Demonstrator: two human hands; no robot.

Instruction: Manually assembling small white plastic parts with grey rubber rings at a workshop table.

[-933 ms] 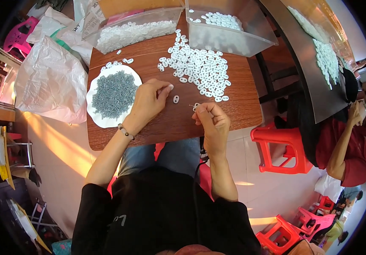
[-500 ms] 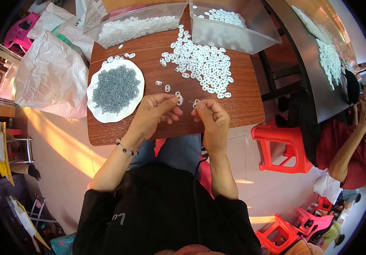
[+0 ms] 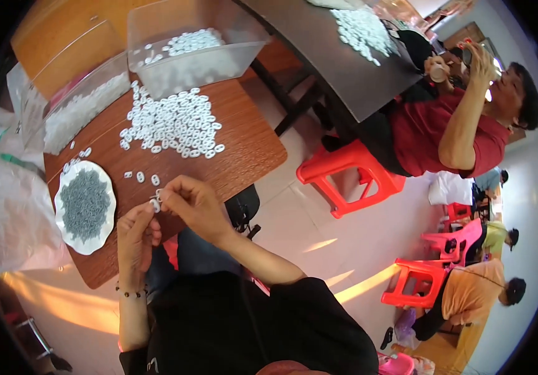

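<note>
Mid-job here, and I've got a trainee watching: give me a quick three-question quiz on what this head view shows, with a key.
1. Multiple choice: what colour is the heap on the scalloped plate? (a) white (b) grey (c) red
2. True or false: the left hand is nearer the plate than the right hand.
3. Fill in: the left hand pinches a small ____ piece.

Key: 1. b, grey. 2. True. 3. white.

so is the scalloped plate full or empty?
Loaded, not empty: grey pieces are heaped across the middle of the white plate, its rim showing around them.
</note>
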